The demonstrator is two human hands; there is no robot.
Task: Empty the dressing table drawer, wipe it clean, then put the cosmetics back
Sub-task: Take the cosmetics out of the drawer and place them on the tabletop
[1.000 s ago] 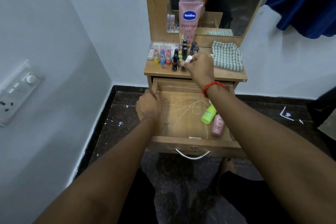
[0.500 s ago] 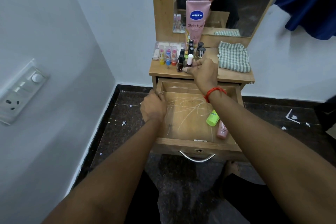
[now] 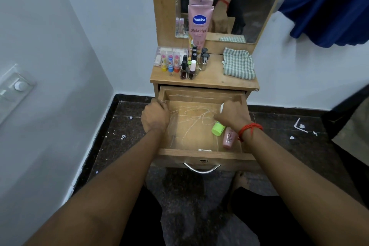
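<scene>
The wooden drawer [image 3: 199, 155] of the dressing table is pulled out, and white scratch marks cover its bottom. My left hand [image 3: 155, 119] grips the drawer's left wall. Inside the drawer at the right, my right hand [image 3: 232, 115] curls round a lime-green bottle [image 3: 217, 129] whose white end pokes out above my fingers. A small pink bottle [image 3: 229, 138] lies beside it, partly under my wrist. On the table top [image 3: 211, 80] stand several nail polish bottles [image 3: 192, 70], three lip balms [image 3: 170, 63] and a pink Vaseline tube [image 3: 199, 24].
A green checked cloth [image 3: 238, 64] lies on the table top at the right. Behind it rises a mirror [image 3: 249, 6]. A white wall with a switch plate [image 3: 16, 88] closes the left side. A blue curtain [image 3: 329, 6] hangs at the upper right.
My right hand left a white-capped bottle among the nail polishes on the table top, came down into the drawer and closed on the green bottle. My left hand stayed on the drawer's left wall.
</scene>
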